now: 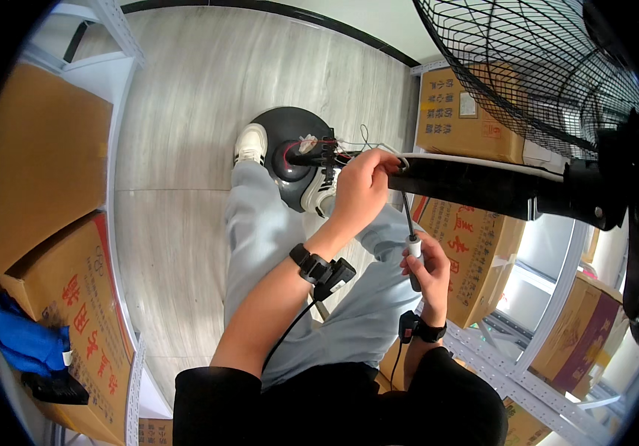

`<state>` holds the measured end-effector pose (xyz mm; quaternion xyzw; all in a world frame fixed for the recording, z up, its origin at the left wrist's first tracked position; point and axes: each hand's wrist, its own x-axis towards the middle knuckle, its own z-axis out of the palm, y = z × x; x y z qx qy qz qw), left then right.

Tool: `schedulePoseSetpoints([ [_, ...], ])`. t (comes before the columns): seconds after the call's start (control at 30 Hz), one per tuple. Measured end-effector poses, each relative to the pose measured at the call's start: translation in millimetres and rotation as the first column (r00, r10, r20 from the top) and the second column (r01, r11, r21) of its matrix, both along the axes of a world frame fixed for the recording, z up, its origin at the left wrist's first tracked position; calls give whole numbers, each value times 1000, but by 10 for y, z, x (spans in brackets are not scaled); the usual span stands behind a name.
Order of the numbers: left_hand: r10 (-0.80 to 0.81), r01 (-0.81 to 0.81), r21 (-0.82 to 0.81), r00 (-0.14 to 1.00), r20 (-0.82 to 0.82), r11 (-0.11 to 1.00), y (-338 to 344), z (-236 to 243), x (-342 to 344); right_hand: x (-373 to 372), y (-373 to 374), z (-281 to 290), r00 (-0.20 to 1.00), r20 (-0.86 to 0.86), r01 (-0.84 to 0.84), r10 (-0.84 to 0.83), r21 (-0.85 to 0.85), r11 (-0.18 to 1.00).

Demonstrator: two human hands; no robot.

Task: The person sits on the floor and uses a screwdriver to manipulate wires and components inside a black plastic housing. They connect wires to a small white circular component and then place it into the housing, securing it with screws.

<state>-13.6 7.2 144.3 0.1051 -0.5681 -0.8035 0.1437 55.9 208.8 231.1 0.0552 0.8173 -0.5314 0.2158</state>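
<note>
My right hand [429,273] is closed around the grey-and-white handle of a screwdriver [414,253]. Its dark shaft points away from me, up to the lower end of a stand fan's black column housing [468,180]. At that same end, my left hand [364,186] has its fingers curled on the housing's edge, close to the screwdriver's tip. Whether a screw sits there is hidden by my fingers. Thin red and white wires [349,143] hang loose beside the left hand, around a black pole. That pole rises from the fan's round black base [289,123], between my shoes.
The fan's wire cage [520,67] reaches over the upper right. Cardboard boxes [52,149] fill the metal shelf on the left, with a blue cloth [29,334] on one. More cartons [468,253] and a perforated metal shelf frame [550,312] stand at the right.
</note>
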Motion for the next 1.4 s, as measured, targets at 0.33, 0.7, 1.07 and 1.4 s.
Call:
schedulePoseSetpoints([
  [0.33,-49,61,122,994,-102,991,23,-156,34,114,81,-89,974,214,146,-70,-367,919],
  [0.7,-30,27,-78,999,-41,997,141,-298,511,-70,-47,-842,939,337,318,-68,-775,546],
  [1.07,-191,221,-111,953,234,969,324,-366,863,-164,118,-1233,880,454,473,-142,-807,352],
  [1.4,-41,38,23,985,169,999,38,380,1159,-216,340,-1406,862,503,492,-64,-800,344],
])
